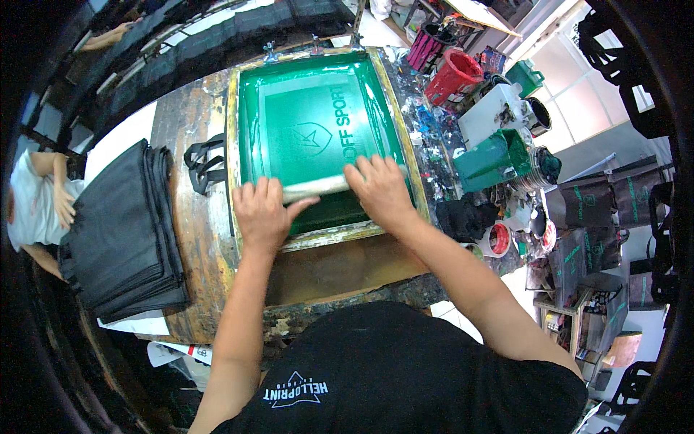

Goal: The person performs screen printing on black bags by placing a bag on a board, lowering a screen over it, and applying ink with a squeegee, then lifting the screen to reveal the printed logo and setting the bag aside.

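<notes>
Both my hands grip a pale squeegee [318, 188] that lies across the near part of a green screen-printing frame [289, 108]. My left hand [262, 213] wraps the squeegee's left end, its thumb along the handle. My right hand [379, 189] holds the right end with the fingers folded over the top. Wet green ink coats the mesh edges, and a shield emblem with lettering shows in the middle of the screen. The squeegee's blade is hidden below the handle. Black straps [207, 163] of a bag stick out from under the frame's left side.
A stack of black bags [126, 231] lies left, beside another person [43, 195]. Red [455, 72] and green [491, 159] ink containers, a black cloth [466, 217] and a tape roll [497, 239] stand along the right. Printed black bags [585, 202] hang at far right. Clamps [316, 45] hold the frame's far edge.
</notes>
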The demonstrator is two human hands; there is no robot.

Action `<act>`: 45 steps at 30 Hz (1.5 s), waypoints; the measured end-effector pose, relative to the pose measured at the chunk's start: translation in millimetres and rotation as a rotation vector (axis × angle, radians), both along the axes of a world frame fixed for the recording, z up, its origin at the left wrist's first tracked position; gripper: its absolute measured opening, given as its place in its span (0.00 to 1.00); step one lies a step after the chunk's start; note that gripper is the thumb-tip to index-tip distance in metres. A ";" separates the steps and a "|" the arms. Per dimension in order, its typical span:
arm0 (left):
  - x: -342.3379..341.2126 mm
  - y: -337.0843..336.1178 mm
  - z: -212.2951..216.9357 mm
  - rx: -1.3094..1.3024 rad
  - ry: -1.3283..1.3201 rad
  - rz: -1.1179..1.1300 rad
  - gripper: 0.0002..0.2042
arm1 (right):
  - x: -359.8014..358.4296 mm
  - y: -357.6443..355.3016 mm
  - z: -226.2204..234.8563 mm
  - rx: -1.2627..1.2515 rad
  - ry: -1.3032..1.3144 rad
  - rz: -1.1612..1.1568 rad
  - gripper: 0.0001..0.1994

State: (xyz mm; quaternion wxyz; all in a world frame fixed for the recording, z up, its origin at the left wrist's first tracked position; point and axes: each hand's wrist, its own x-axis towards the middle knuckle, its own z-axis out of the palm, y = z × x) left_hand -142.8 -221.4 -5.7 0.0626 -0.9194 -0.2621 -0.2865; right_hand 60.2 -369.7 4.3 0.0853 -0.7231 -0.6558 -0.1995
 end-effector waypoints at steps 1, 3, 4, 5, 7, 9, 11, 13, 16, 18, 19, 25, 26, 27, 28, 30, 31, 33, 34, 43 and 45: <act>-8.1 -10.5 -1.5 -0.008 0.009 -0.001 0.32 | -8.1 -11.2 1.2 -0.015 0.009 -0.003 0.09; -22.3 -28.5 -3.8 0.002 0.016 -0.019 0.32 | -22.7 -32.9 -1.2 -0.034 0.053 -0.009 0.10; -26.2 -33.1 -7.1 -0.003 0.009 -0.034 0.32 | -26.2 -37.9 -1.5 -0.044 0.075 -0.012 0.10; -26.0 -33.5 -3.9 -0.008 0.010 -0.021 0.31 | -29.0 -39.0 0.8 -0.025 0.062 -0.013 0.10; -23.3 -33.0 2.7 -0.020 0.012 0.003 0.31 | -25.9 -35.2 3.8 -0.027 0.058 -0.008 0.10; -25.1 -32.5 3.9 -0.027 0.017 0.007 0.31 | -25.4 -32.5 5.3 -0.019 0.039 -0.005 0.10; -33.2 -40.1 1.3 -0.050 0.034 -0.005 0.32 | -32.5 -41.5 -0.7 -0.031 0.022 -0.012 0.11; -30.4 -41.4 3.1 -0.010 -0.022 0.004 0.31 | -31.1 -40.7 -0.3 -0.003 0.006 -0.012 0.11; -36.2 -51.3 1.4 -0.092 -0.012 0.037 0.31 | -38.5 -44.5 5.7 -0.120 0.026 -0.044 0.13; -39.0 -47.3 -1.1 -0.117 -0.111 -0.034 0.33 | -39.4 -45.5 7.7 -0.151 0.038 -0.063 0.15; -51.4 -48.8 -11.3 -0.155 -0.106 -0.056 0.41 | -42.5 -48.7 7.8 -0.133 0.080 -0.054 0.17; -119.7 -36.8 -56.5 -0.398 -0.047 0.288 0.51 | -56.8 -64.7 -7.6 -0.083 0.183 -0.077 0.24; -123.9 -33.1 -59.5 -0.443 0.014 0.379 0.51 | -57.2 -63.7 -6.1 -0.091 0.203 -0.081 0.24; -126.4 -32.3 -61.9 -0.450 0.018 0.384 0.51 | -57.3 -62.8 -4.5 -0.099 0.222 -0.086 0.24; -128.2 -31.9 -63.2 -0.456 0.021 0.388 0.51 | -57.1 -62.5 -3.7 -0.104 0.229 -0.086 0.26; -128.0 -30.8 -61.5 -0.472 -0.015 0.393 0.51 | -54.2 -58.9 0.8 -0.114 0.242 -0.087 0.32; -126.7 -33.8 -59.0 -0.482 -0.054 0.392 0.50 | -52.5 -57.6 7.5 -0.117 0.251 -0.080 0.31; -131.9 -36.7 -60.9 -0.527 -0.196 0.404 0.49 | -48.0 -51.6 30.9 -0.108 0.267 -0.058 0.30; -137.2 -37.6 -70.3 -0.569 -0.294 0.408 0.48 | -46.7 -46.8 44.6 -0.052 0.256 -0.050 0.30; -38.1 -4.8 79.4 -0.645 -1.083 -0.064 0.34 | 6.9 36.7 176.9 0.450 -0.074 0.003 0.30; -30.9 13.1 82.1 -0.558 -1.102 -0.132 0.36 | 17.3 53.1 204.9 0.445 -0.085 -0.010 0.30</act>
